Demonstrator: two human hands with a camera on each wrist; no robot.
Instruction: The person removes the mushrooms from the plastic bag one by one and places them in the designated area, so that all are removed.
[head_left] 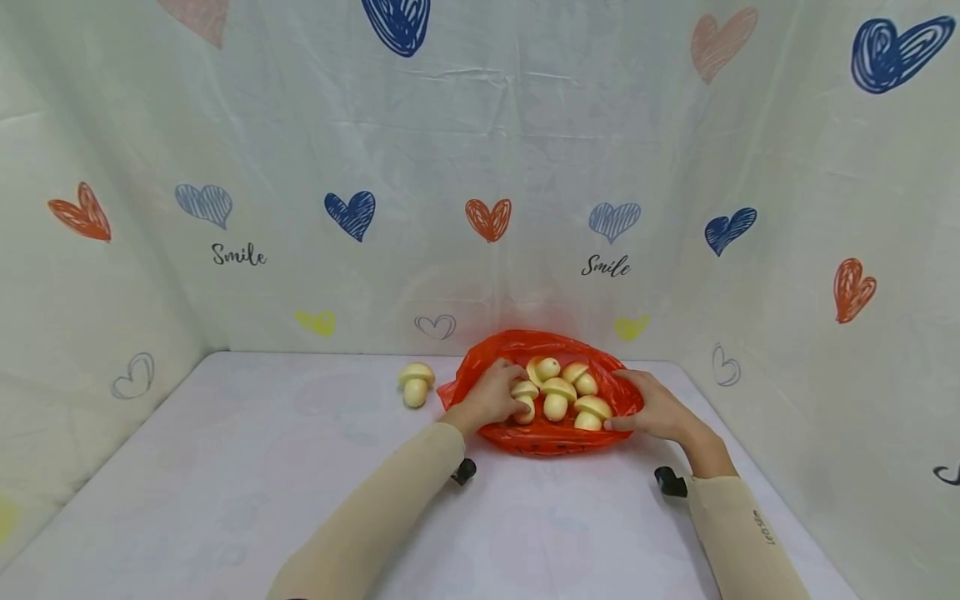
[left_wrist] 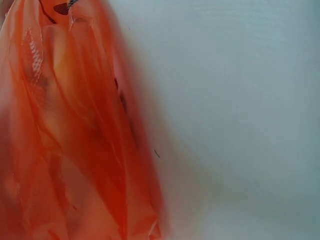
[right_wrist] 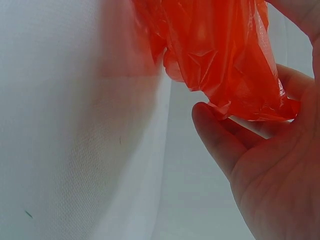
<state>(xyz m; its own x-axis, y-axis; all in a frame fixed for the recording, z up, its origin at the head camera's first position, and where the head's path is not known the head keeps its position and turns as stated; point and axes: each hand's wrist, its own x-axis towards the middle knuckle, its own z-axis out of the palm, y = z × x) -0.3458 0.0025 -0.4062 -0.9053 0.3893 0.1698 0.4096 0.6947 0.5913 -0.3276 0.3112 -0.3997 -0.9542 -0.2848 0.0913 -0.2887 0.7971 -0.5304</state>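
A red plastic bag [head_left: 538, 446] lies with its mouth spread wide at the back of the table, and several pale yellow mushrooms [head_left: 556, 398] show inside. My left hand [head_left: 491, 395] reaches into the bag's left side and pinches a mushroom [head_left: 526, 390] between thumb and fingers. At the opposite side, my right hand [head_left: 662, 410] grips the bag's edge, its thumb in the opening beside a mushroom [head_left: 592, 410]. The right wrist view has the thin red film [right_wrist: 220, 55] caught between thumb and fingers. Only the bag's outside [left_wrist: 85, 130] appears in the left wrist view; the left hand is hidden there.
One more mushroom [head_left: 416, 384] stands outside the bag, left of it on the white table [head_left: 300, 467]. A white curtain [head_left: 420, 150] printed with hearts hangs close behind the bag and along both sides.
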